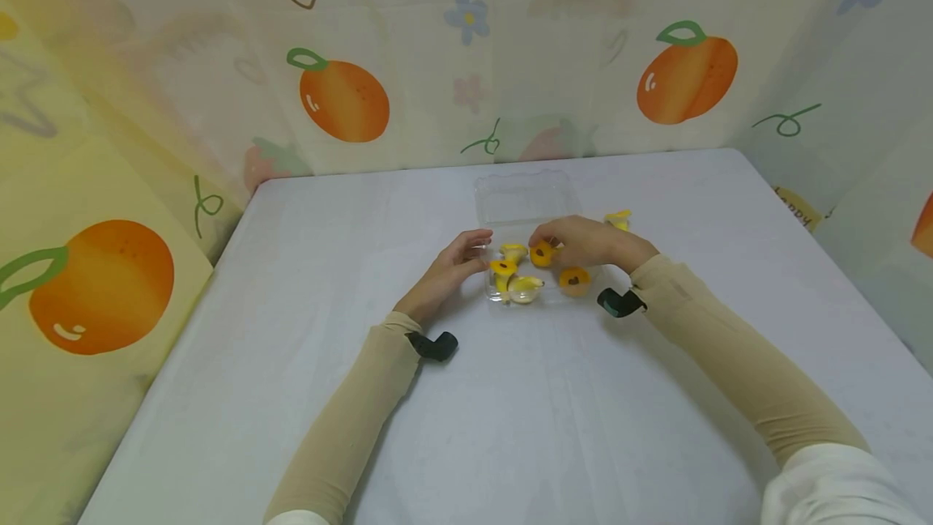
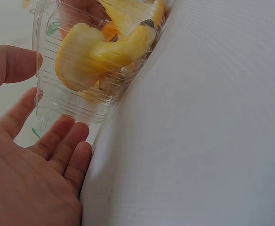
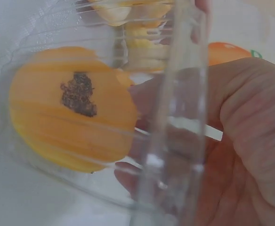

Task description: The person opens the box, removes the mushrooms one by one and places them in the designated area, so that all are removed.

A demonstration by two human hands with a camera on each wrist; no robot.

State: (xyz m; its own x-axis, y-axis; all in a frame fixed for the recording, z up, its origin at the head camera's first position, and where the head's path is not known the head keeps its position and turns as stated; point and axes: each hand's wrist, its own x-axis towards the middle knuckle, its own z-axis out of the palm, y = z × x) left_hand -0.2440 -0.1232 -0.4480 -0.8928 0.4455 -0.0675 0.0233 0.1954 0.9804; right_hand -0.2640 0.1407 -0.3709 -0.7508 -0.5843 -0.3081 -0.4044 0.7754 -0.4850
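Observation:
A clear plastic clamshell box (image 1: 535, 298) lies with its lid folded back on the table, holding several yellow mushroom-shaped pieces (image 1: 513, 253) with flared ends. My left hand (image 1: 453, 266) is at the box's left side, fingers fairly straight, fingertips right at the rim. My right hand (image 1: 583, 241) reaches over the box's right part and pinches a yellow-orange piece (image 1: 541, 253) with a dark centre. Nearer the box's front right corner lies another orange-faced piece (image 3: 71, 108), seen through the clear wall. A curved yellow piece with a dark tip (image 2: 100, 56) shows through the left wall.
Another yellow piece (image 1: 618, 218) lies on the table beyond my right hand, outside the box. The clear lid (image 1: 526, 194) lies flat toward the back edge. A white cloth covers the table (image 1: 496, 428), and fruit-printed cloth (image 1: 408, 39) hangs behind it.

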